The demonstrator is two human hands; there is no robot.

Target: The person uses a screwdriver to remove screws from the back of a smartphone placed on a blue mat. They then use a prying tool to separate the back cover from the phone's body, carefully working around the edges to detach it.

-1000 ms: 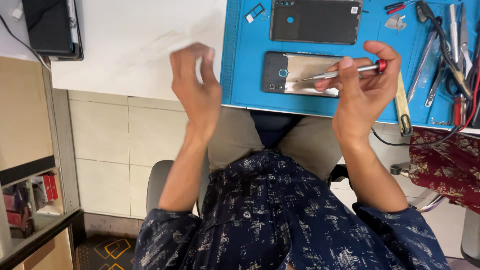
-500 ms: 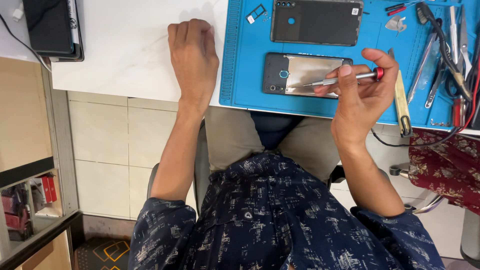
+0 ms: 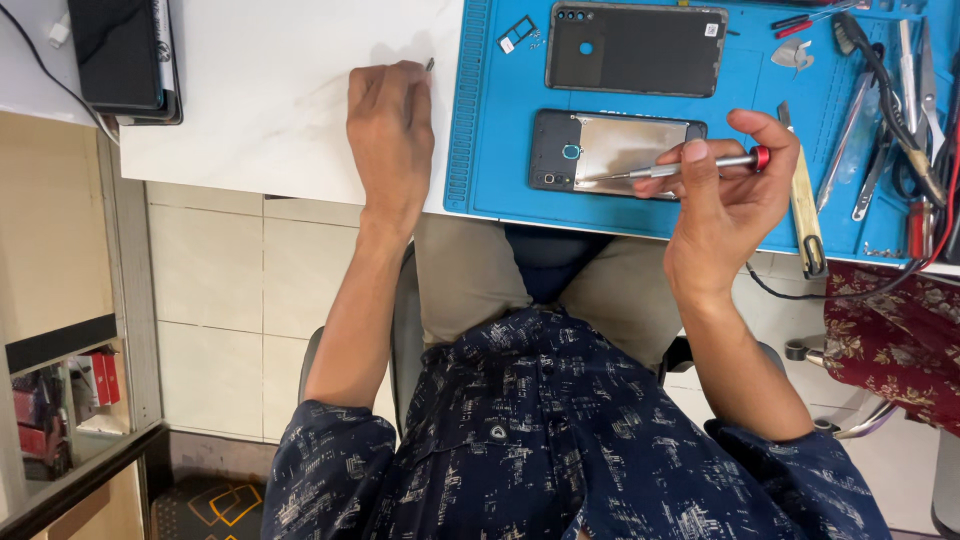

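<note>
At right of centre, the right hand (image 3: 725,205) pinches a red-capped screwdriver (image 3: 680,168) whose long axis runs leftward, tip on the opened phone (image 3: 610,150) lying on the blue mat (image 3: 500,190), while the left hand (image 3: 390,130) rests fingers-down on the white bench (image 3: 250,110), farther away.

White tabletop (image 3: 250,110), pale tiled floor (image 3: 230,300), wooden shelf (image 3: 60,230)

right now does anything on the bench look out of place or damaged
Nothing looks broken. The opened phone lies on the blue mat with its back cover set apart above it. The right hand holds a screwdriver to it. One small dark bit sits off the mat by the left hand.
</note>
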